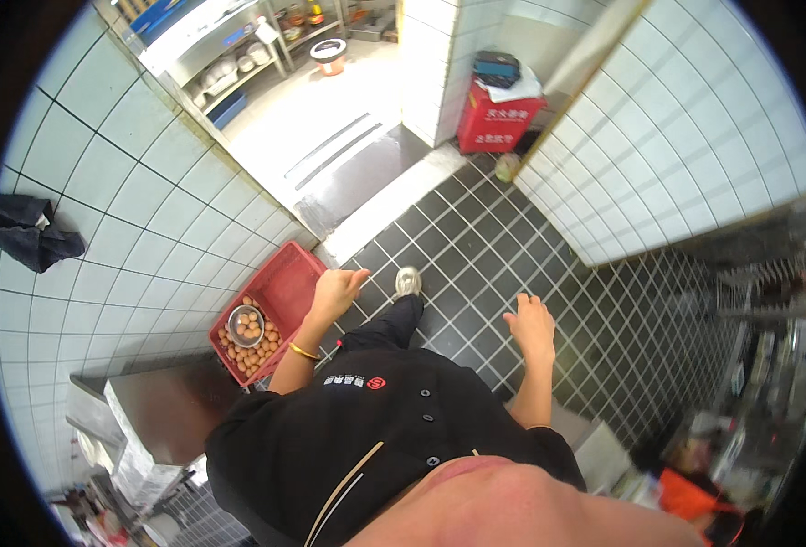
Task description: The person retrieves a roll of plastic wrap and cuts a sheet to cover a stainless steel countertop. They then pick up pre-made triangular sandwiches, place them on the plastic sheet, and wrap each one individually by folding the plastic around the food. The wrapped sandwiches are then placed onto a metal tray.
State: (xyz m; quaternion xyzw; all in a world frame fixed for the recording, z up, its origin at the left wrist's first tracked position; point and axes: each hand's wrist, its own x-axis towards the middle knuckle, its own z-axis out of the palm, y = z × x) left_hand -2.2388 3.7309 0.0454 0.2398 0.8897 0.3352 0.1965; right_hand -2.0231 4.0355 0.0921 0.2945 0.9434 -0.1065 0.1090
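My left hand (336, 295), wearing a yellow bangle at the wrist, is held out in front with its fingers curled and nothing visible in it. It appears just over the right edge of a red plastic crate (292, 280). Brown eggs (256, 357) fill the near end of that crate, and a metal bowl (246, 326) with several more eggs sits on them. On the other side, my right hand (532, 325) hangs over the dark floor tiles, its thumb apart from the fingers, holding nothing. One light shoe (408, 282) shows between the hands.
A raised white sill (382, 212) crosses the doorway to a bright room with metal shelving (239, 75) and a bucket (328, 56). Beside the doorway stands a red box (497, 123). A dark cloth (34, 232) hangs on the left wall. Metal racks (751, 287) line the right.
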